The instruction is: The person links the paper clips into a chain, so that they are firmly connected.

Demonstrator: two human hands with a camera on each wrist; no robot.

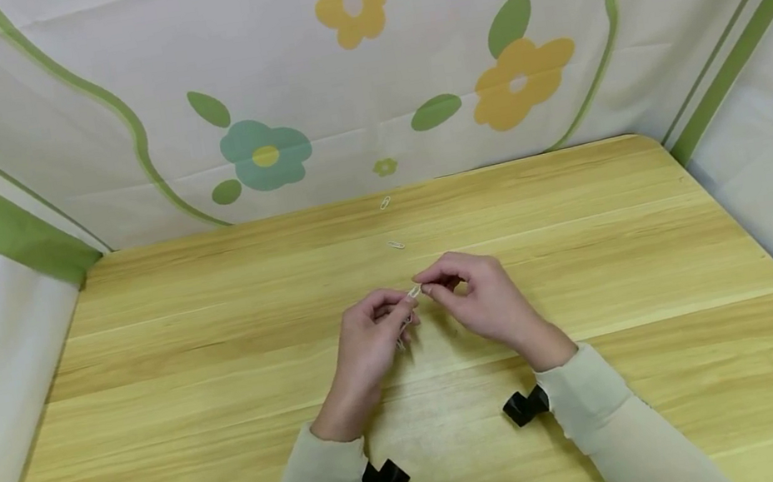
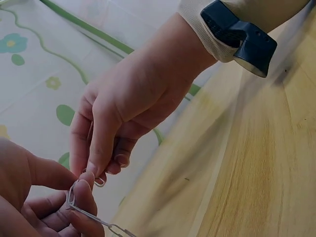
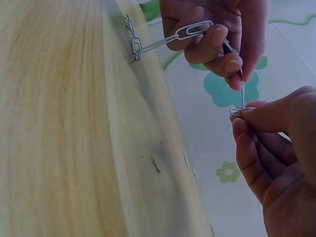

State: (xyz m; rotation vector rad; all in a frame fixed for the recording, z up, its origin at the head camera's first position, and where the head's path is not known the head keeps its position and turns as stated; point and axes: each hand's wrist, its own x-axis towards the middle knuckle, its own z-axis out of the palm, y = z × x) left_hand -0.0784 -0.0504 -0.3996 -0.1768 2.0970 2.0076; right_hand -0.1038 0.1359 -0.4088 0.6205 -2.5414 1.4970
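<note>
In the head view my left hand point(image 1: 368, 341) pinches a chain of paper clips point(image 1: 404, 327) between thumb and fingers. The chain point(image 3: 190, 30) runs across the curled fingers and trails down toward the table in the right wrist view. From its end, a clip stands between the two hands. My right hand point(image 1: 482, 297) pinches a paper clip point(image 3: 237, 112) at that end, with thumb against fingertip. Whether the two end clips are linked cannot be told. The right hand point(image 2: 133, 106) faces the left hand point(image 2: 29, 192) closely in the left wrist view.
Two loose paper clips lie beyond the hands: one clip point(image 1: 396, 244) nearer, another clip point(image 1: 385, 202) by the far edge. The wooden table point(image 1: 187, 374) meets a flowered curtain point(image 1: 332, 89) at the back. Black wrist devices hang at both cuffs, including the left device point(image 1: 388, 479).
</note>
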